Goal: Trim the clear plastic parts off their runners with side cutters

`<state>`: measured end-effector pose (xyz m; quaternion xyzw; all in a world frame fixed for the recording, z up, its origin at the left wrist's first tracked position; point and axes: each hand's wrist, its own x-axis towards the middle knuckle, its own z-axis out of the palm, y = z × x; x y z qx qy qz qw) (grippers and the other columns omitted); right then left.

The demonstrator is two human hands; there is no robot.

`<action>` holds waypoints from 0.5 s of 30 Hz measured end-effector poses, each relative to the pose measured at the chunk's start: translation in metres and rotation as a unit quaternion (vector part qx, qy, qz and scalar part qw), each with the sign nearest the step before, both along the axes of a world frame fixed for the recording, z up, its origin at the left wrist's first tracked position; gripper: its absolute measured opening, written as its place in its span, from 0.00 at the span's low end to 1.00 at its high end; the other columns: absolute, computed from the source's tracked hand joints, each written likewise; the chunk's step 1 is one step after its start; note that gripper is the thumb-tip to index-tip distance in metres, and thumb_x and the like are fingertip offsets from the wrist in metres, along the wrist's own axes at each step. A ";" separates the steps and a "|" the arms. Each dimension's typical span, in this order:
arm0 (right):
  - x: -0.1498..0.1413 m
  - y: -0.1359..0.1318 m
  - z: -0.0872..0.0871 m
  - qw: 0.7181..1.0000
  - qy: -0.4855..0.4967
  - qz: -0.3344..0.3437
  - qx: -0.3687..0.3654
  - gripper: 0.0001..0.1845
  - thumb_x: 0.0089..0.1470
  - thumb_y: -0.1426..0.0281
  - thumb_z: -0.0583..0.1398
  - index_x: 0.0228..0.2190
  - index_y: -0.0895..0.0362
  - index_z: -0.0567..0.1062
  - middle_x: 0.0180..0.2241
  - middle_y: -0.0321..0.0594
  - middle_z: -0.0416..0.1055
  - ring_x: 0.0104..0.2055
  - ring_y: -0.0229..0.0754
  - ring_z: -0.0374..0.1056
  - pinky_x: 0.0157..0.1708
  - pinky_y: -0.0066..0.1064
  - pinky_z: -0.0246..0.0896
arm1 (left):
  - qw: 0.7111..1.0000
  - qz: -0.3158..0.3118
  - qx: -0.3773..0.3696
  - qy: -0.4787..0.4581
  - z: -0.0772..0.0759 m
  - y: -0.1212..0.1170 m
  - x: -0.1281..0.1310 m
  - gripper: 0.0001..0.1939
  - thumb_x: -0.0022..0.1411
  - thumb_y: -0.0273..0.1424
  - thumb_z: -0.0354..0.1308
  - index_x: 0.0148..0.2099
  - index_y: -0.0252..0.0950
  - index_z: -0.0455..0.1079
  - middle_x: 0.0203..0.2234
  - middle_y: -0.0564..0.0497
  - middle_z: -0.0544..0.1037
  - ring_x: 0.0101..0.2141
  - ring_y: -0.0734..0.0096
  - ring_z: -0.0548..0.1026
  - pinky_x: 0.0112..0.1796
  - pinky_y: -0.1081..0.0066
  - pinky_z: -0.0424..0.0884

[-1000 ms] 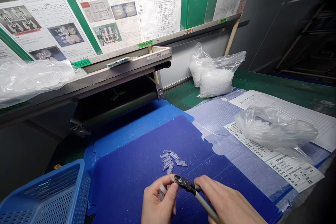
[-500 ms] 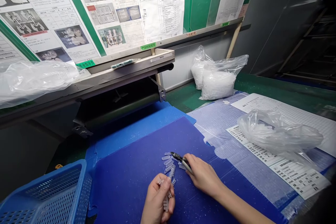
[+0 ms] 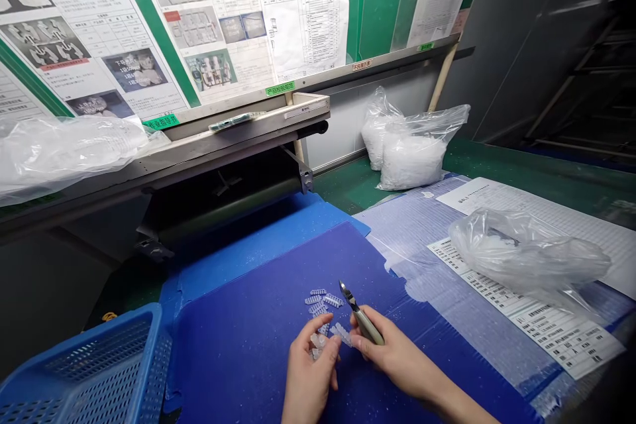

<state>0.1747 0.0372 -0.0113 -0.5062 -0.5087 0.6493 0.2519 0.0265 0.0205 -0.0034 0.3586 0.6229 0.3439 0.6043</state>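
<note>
My left hand is shut on small translucent plastic pieces, which stick out above its fingers. My right hand grips a pair of side cutters with grey handles, and their dark steel jaws point up and away. Just left of the jaws lies a loose group of small comb-shaped plastic pieces on the blue sheet. Another comb-shaped piece sits between my hands, touching my right fingers. The two hands nearly meet.
The blue corrugated plastic sheet covers the bench. At lower left stands a blue mesh basket. On the right lie a clear plastic bag and printed sheets. Two bags of white parts stand behind.
My right hand has drawn back from above the comb-shaped pieces toward my left hand, and the cutters now point up and away. My left hand has moved slightly right and now holds its pieces closer to the right hand.
</note>
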 end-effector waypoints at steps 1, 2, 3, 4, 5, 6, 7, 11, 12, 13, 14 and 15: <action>-0.001 -0.001 0.004 1.000 0.000 -0.002 0.006 0.05 0.53 0.70 0.52 0.32 0.58 0.60 0.26 0.32 0.59 0.29 0.36 0.58 0.28 0.24 0.54 | 1.000 -0.028 -0.003 0.010 0.004 0.001 -0.001 0.27 0.49 0.44 0.58 0.46 0.29 0.66 0.14 0.57 0.64 0.11 0.82 0.58 0.14 0.79 0.53; -0.001 -0.001 0.008 1.000 -0.012 0.001 0.023 0.05 0.52 0.69 0.52 0.32 0.58 0.60 0.28 0.34 0.61 0.30 0.37 0.59 0.30 0.25 0.55 | 0.999 -0.051 -0.005 0.018 0.008 0.002 -0.003 0.26 0.49 0.44 0.58 0.45 0.29 0.67 0.12 0.58 0.63 0.12 0.81 0.57 0.14 0.79 0.52; -0.002 -0.002 0.012 0.999 -0.024 0.008 0.039 0.05 0.52 0.69 0.53 0.31 0.58 0.60 0.29 0.34 0.62 0.32 0.38 0.60 0.32 0.27 0.55 | 0.997 -0.066 -0.002 0.024 0.012 0.003 -0.005 0.25 0.49 0.43 0.58 0.44 0.29 0.69 0.11 0.58 0.62 0.12 0.80 0.57 0.14 0.79 0.52; -0.003 -0.002 0.015 0.998 -0.036 0.013 0.051 0.04 0.53 0.69 0.52 0.31 0.57 0.61 0.29 0.34 0.63 0.32 0.38 0.60 0.32 0.27 0.55 | 0.997 -0.073 0.003 0.029 0.014 0.004 -0.006 0.23 0.49 0.43 0.58 0.42 0.30 0.70 0.11 0.58 0.61 0.12 0.79 0.57 0.15 0.78 0.52; -0.003 -0.003 0.018 0.997 -0.047 0.016 0.062 0.04 0.53 0.69 0.52 0.31 0.57 0.61 0.30 0.34 0.64 0.31 0.38 0.60 0.32 0.27 0.55 | 0.997 -0.073 0.009 0.033 0.016 0.005 -0.008 0.22 0.50 0.43 0.58 0.40 0.30 0.71 0.11 0.57 0.62 0.13 0.79 0.57 0.15 0.78 0.52; -0.003 -0.004 0.021 0.996 -0.054 0.017 0.072 0.04 0.53 0.69 0.52 0.32 0.57 0.61 0.30 0.34 0.64 0.31 0.38 0.60 0.31 0.27 0.55 | 0.997 -0.072 0.015 0.034 0.017 0.006 -0.010 0.20 0.50 0.42 0.58 0.39 0.31 0.71 0.12 0.57 0.62 0.14 0.79 0.58 0.15 0.78 0.52; -0.003 -0.004 0.023 0.995 -0.059 0.019 0.082 0.04 0.53 0.70 0.52 0.32 0.56 0.61 0.30 0.33 0.64 0.30 0.37 0.60 0.31 0.27 0.55 | 0.997 -0.071 0.017 0.034 0.018 0.006 -0.011 0.19 0.51 0.42 0.57 0.38 0.31 0.71 0.13 0.56 0.63 0.14 0.80 0.58 0.16 0.79 0.52; -0.003 -0.008 0.034 0.992 -0.039 0.025 0.115 0.04 0.55 0.69 0.52 0.33 0.56 0.61 0.31 0.34 0.64 0.32 0.37 0.60 0.33 0.27 0.55 | 0.999 -0.050 0.006 0.016 0.019 0.005 -0.013 0.19 0.50 0.43 0.58 0.34 0.29 0.70 0.12 0.57 0.62 0.12 0.82 0.56 0.15 0.80 0.49; -0.003 -0.008 0.037 0.994 -0.023 0.023 0.108 0.04 0.55 0.69 0.52 0.33 0.56 0.61 0.30 0.34 0.63 0.32 0.37 0.59 0.33 0.27 0.55 | 0.999 -0.038 0.000 -0.006 0.019 0.004 -0.012 0.20 0.49 0.44 0.59 0.33 0.29 0.69 0.11 0.57 0.61 0.12 0.83 0.56 0.14 0.80 0.48; -0.004 -0.009 0.040 0.996 -0.003 0.016 0.093 0.05 0.55 0.68 0.52 0.32 0.56 0.61 0.30 0.34 0.62 0.32 0.37 0.59 0.34 0.27 0.55 | 0.999 -0.030 -0.007 -0.037 0.018 0.002 -0.012 0.20 0.48 0.44 0.59 0.32 0.29 0.69 0.10 0.57 0.62 0.11 0.84 0.55 0.13 0.81 0.47; -0.004 -0.009 0.042 0.997 0.023 0.010 0.067 0.06 0.55 0.67 0.52 0.32 0.57 0.61 0.30 0.34 0.61 0.32 0.37 0.58 0.33 0.26 0.55 | 0.997 -0.025 -0.013 -0.074 0.018 0.000 -0.011 0.21 0.47 0.45 0.60 0.32 0.30 0.68 0.10 0.57 0.62 0.10 0.84 0.54 0.12 0.81 0.45; -0.006 -0.010 0.044 0.998 0.058 0.005 0.033 0.07 0.55 0.65 0.53 0.32 0.57 0.61 0.29 0.33 0.59 0.30 0.36 0.56 0.31 0.25 0.54 | 0.994 -0.022 -0.015 -0.109 0.017 -0.002 -0.010 0.21 0.47 0.45 0.60 0.33 0.30 0.68 0.09 0.58 0.62 0.09 0.84 0.53 0.12 0.81 0.44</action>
